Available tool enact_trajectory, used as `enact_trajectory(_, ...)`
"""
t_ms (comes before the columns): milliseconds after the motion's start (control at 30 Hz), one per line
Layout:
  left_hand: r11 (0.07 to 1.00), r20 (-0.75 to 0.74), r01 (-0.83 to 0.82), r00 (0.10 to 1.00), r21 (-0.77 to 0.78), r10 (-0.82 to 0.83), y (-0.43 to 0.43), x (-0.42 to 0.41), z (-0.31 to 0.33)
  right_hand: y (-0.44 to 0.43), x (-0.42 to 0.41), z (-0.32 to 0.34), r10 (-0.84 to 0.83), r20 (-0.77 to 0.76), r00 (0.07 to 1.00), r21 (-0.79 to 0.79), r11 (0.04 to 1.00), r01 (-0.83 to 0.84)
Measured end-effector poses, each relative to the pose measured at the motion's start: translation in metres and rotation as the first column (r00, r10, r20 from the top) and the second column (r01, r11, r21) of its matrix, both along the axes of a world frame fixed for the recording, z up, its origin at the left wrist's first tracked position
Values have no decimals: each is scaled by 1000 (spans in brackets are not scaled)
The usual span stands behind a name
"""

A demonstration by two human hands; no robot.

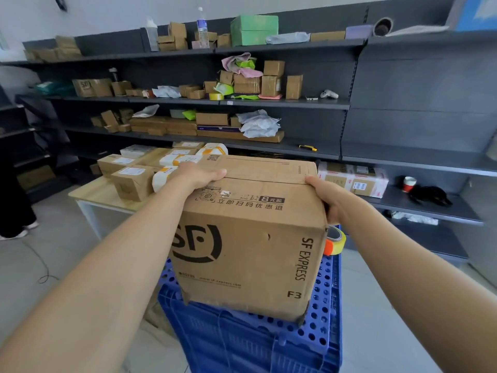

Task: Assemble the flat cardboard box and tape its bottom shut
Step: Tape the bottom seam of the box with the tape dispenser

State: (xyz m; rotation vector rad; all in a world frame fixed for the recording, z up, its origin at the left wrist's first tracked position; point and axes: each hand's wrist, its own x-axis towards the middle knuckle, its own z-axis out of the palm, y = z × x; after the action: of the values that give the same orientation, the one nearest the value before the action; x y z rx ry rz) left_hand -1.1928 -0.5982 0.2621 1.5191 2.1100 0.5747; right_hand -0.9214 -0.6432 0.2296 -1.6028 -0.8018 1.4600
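Dark metal shelving (390, 84) spans the far wall, loaded with small cartons, mailers and tape rolls. A light wooden table (88, 193) stands to the left, carrying labelled parcels.

Directly ahead, a blue perforated plastic crate (320, 327) serves as the work surface. The SF Express cardboard box (250, 249) stands on it, already squared up into a cube, printed side facing the wearer, one lower corner overhanging the crate's near edge. Its upward face shows flaps folded flat with a seam running left to right. No tape is visible along that seam, though the far part of the face is hard to judge.

The left hand (200, 175) lies palm-down on the upper left of the box, fingers together, pressing the flap. The right hand (326, 193) is clamped on the upper right corner, thumb on top, fingers wrapped down the side panel.

A yellow tape roll with an orange holder (334, 242) sits on the crate just beside the box's right side, directly below the right hand and partly hidden by the box.

Assessment: the flaps are held closed and taping is not yet done. The roll lies nearest the right hand, so that hand would logically drop to fetch it while the left keeps the flaps down. The strip should follow the seam's left-right axis.
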Motion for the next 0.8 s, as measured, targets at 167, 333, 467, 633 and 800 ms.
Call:
enact_trajectory(167, 999, -22, -19, 1000, 27, 20, -1, -2, -5, -2, -2, 1, -20, 27, 999, 14, 1000, 20)
enact_trajectory(333, 999, -29, 4, 1000, 48, -3, 0, -1, -6, -6, -3, 6, -41, 43, 998, 17, 999, 40)
enact_trajectory(467, 1000, -14, 17, 1000, 26, -17, 1, -3, -4, -6, -3, 5, -43, 48, 998, 12, 999, 43)
enact_trajectory(633, 998, -16, -15, 1000, 56, 16, -2, -3, -7, -6, -4, 3, -44, 77, 996, 32, 999, 42)
enact_trajectory(800, 998, 76, -36, 997, 53, 31, -8, -8, -7, -8, -6, 4, -50, 63, 997, 38, 998, 48)
